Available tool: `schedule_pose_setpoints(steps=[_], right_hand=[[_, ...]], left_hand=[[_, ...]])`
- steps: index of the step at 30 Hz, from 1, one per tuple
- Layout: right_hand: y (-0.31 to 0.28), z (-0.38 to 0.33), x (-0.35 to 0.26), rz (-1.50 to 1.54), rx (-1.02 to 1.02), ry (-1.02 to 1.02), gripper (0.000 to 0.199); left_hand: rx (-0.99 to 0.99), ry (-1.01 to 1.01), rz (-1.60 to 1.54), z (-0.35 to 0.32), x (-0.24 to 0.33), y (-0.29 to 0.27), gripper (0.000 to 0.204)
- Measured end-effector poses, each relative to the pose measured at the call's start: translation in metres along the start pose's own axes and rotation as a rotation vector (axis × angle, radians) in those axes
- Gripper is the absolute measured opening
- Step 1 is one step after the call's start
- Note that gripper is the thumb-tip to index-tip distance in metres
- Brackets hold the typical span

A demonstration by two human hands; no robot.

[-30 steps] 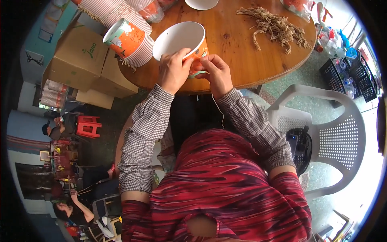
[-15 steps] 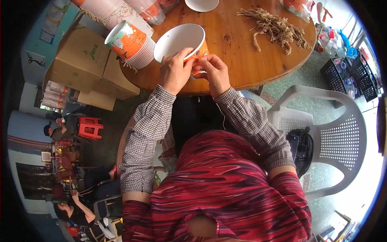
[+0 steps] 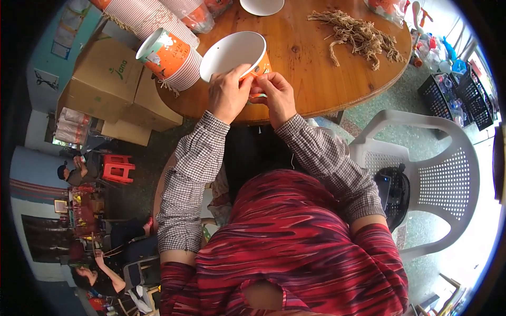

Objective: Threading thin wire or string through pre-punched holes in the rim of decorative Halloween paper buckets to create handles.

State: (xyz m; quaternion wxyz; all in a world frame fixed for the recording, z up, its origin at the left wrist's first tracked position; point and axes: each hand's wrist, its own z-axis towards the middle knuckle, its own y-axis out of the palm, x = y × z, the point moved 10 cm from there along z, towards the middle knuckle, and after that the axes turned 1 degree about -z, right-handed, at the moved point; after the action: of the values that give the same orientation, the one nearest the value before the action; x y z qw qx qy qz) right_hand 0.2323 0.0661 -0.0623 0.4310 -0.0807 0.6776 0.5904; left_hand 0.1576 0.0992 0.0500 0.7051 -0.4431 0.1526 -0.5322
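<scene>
An orange paper cup [image 3: 238, 57] with a white inside sits tipped at the near edge of the round wooden table [image 3: 311, 79], its mouth turned up toward the camera and, as far as can be seen, empty. The left hand [image 3: 227, 95] is closed over the cup's near rim and wall, fingers curled around it, steadying it. The right hand [image 3: 276, 95] is pinched at the cup's side, thumb and fingertips pressed together on something small against the orange wall; what it grips is too fine to make out. The step looks like fitting or threading something at the rim, and any further move there would seem to call for a firm hold from the left hand and fine fingertip work from the right. Just left of the cup lies a stack of like cups [image 3: 169, 57] on its side, nested, the outermost showing a white interior. Farther back on the table lies a loose bundle of tan cord pieces [image 3: 356, 36], and a white lid or dish [image 3: 262, 6] at the far edge. Cardboard boxes [image 3: 110, 84] stand on the floor to the left; a white plastic chair [image 3: 437, 174] stands to the right.
</scene>
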Motion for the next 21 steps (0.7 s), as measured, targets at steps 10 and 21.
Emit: schedule_pose_setpoints(steps=[10,21], right_hand=[[0.004,0.002,-0.007,-0.035,-0.003,-0.088,0.012],[0.003,0.007,-0.006,-0.097,-0.036,-0.119,0.012]], left_hand=[[-0.003,0.009,-0.009,0.001,0.007,-0.001,0.017],[-0.046,-0.092,-0.022,0.003,-0.007,0.001,0.010]])
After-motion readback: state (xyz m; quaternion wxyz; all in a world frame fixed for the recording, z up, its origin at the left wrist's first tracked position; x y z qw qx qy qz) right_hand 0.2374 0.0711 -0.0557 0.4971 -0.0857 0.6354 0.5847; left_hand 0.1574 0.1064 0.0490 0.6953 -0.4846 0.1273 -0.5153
